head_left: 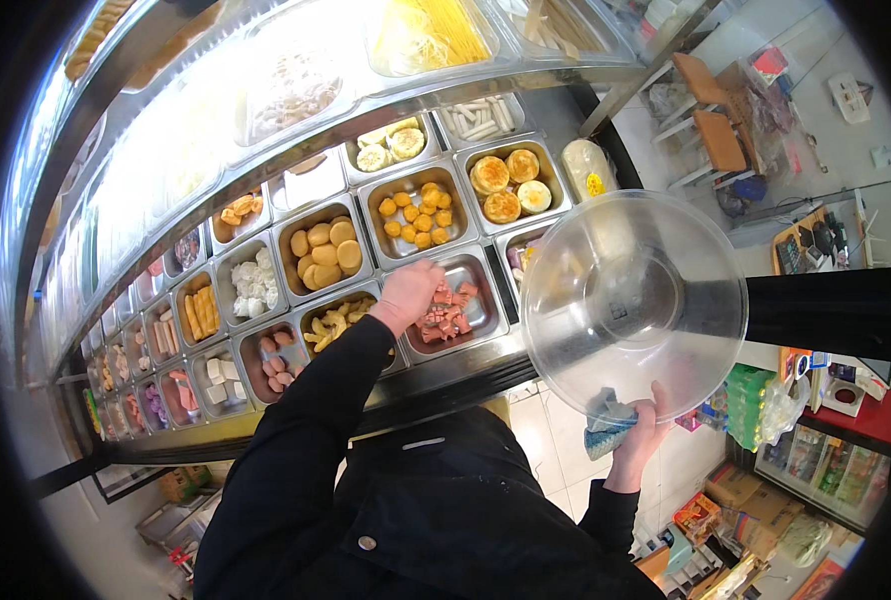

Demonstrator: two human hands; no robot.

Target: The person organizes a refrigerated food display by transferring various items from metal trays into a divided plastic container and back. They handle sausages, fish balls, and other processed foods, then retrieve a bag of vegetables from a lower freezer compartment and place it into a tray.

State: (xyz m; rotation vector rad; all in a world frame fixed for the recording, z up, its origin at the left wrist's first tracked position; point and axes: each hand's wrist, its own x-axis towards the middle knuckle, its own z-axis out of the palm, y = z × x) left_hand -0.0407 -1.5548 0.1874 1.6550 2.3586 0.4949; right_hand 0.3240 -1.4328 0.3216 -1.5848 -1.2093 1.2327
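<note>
My left hand (pixel 413 292) reaches into a steel pan (pixel 484 264) of cut pink sausage pieces (pixel 449 319). Its fingertips are bent down at the pan's left side, over the pieces; whether they pinch one is hidden. My right hand (pixel 638 442) grips the near rim of a large clear plastic bowl (pixel 633 300), tilted and held to the right of the pans. No food shows inside the bowl. A blue cloth (pixel 607 435) is tucked under the same hand, partly seen through the bowl's wall.
Around the sausage pan sit pans of orange balls (pixel 418 216), round tan slices (pixel 325 253), browned round cakes (pixel 511 184) and curled yellow pieces (pixel 333 322). A metal-edged glass shelf (pixel 385 97) overhangs the rear pans. A wrapped pale roll (pixel 586 166) lies at the counter's right end.
</note>
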